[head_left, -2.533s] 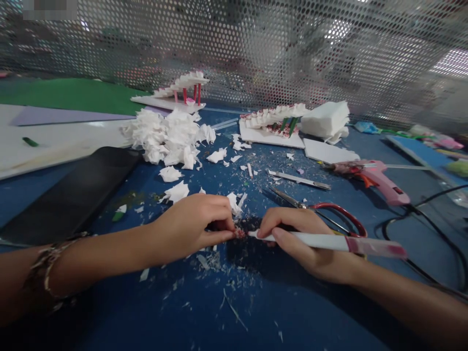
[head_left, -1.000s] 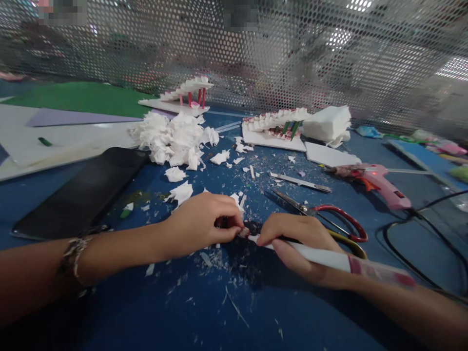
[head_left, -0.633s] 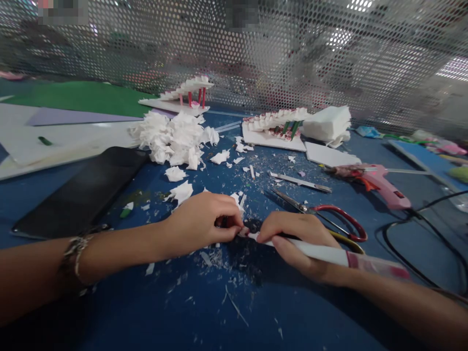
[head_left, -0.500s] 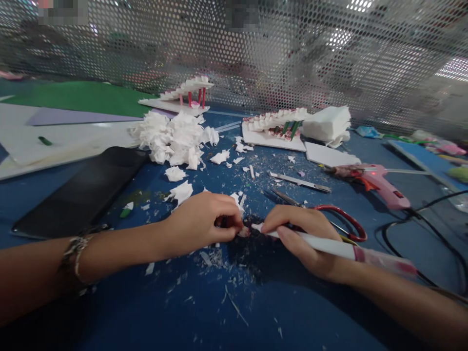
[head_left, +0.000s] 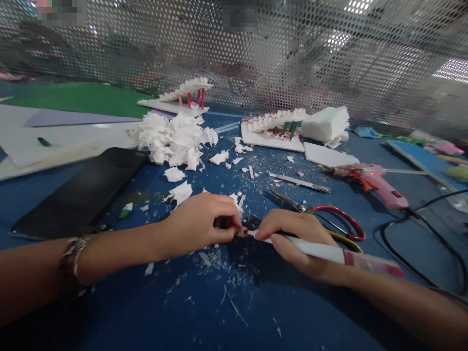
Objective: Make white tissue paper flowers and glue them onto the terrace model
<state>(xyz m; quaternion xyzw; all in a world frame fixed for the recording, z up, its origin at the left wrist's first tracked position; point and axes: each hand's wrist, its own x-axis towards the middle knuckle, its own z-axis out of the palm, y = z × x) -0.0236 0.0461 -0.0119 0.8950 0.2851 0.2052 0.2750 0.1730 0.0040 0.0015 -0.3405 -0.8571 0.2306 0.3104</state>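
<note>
Between thumb and fingers, my left hand pinches a small whitish piece with dark red colour on it; most of it is hidden by the fingertips. My right hand is closed around a white marker with a dark red band and a clear reddish end. The marker's tip meets the small piece, or lies right beside it. Just beyond my right hand lie scissors with red and yellow handles. Torn white paper scraps and fine shavings surround both hands on the blue table.
A black phone lies at left, near a heap of crumpled white tissue. Two small stair models stand at the back before a perforated metal screen. At right are a pink glue gun, its cable, and a craft knife.
My right hand has moved left with the marker, bringing its tip up to the small piece. My left hand keeps its pinch in nearly the same place.
</note>
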